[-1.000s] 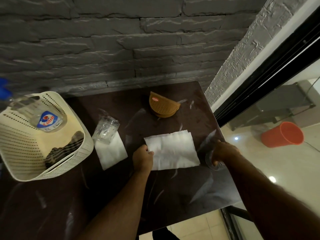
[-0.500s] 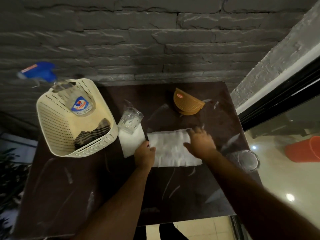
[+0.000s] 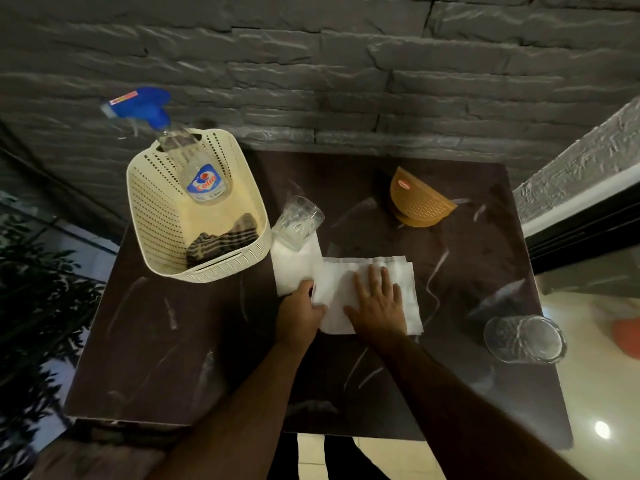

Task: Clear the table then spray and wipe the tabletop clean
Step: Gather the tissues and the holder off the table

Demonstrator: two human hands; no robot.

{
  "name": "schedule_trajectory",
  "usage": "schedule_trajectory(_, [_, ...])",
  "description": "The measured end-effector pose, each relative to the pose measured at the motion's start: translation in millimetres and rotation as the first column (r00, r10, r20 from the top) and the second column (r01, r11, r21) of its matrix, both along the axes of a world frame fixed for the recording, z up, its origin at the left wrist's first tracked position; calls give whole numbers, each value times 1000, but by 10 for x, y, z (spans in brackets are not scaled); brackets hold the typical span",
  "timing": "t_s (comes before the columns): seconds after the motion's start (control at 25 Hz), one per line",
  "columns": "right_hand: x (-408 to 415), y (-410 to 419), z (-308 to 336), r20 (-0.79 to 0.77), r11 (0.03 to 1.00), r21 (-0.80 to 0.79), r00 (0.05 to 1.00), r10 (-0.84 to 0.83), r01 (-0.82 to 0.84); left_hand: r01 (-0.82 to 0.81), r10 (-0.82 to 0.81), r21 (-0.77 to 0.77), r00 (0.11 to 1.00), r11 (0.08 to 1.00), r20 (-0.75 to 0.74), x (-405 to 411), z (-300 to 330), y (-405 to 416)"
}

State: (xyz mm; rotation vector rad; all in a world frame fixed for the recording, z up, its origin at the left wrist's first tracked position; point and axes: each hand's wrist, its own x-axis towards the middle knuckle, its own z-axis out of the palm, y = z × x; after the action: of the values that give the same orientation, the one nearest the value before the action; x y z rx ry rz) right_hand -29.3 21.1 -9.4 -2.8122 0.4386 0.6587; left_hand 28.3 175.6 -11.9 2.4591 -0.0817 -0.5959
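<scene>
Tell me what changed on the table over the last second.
The right hand let go of the glass at the right edge and moved left to press flat on the white napkin. The left hand kept pinching the napkin's left edge. The glass on the other napkin, the basket with the spray bottle and the brown holder stayed put.

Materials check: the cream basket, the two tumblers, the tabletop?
Basket: looks like moulded plastic, matte cream, with regular rows of punched holes.
Tumbler by the basket and tumbler at the right edge: clear with a cut pattern, probably glass, though plastic can't be ruled out.
Tabletop: dark brown with pale veins and a glossy sheen; marble or a marble-look laminate.
</scene>
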Motion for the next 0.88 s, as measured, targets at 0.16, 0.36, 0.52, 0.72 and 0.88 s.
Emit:
schedule_trajectory(0.16, [-19,16,-28,-72,1000,20,997,-18,19,235,-299,213,889,948,346,-71,144,-42])
schedule_trajectory(0.36, [-290,33,-37,-68,1000,25,998,6,-5,568,-628,268,709,778,320,-307,53,-224])
schedule_trajectory(0.52, [-276,37,124,-57,1000,-1,998,23,-23,637,-692,273,685,721,229,-476,-94,-128])
schedule_trajectory(0.72, [473,30,357,212,977,149,960,-182,153,460,-537,305,801,834,263,-232,63,-112])
schedule_trajectory(0.88, [1372,121,525,209,817,513,885,-415,262,357,-453,336,849,871,272,172,108,-43])
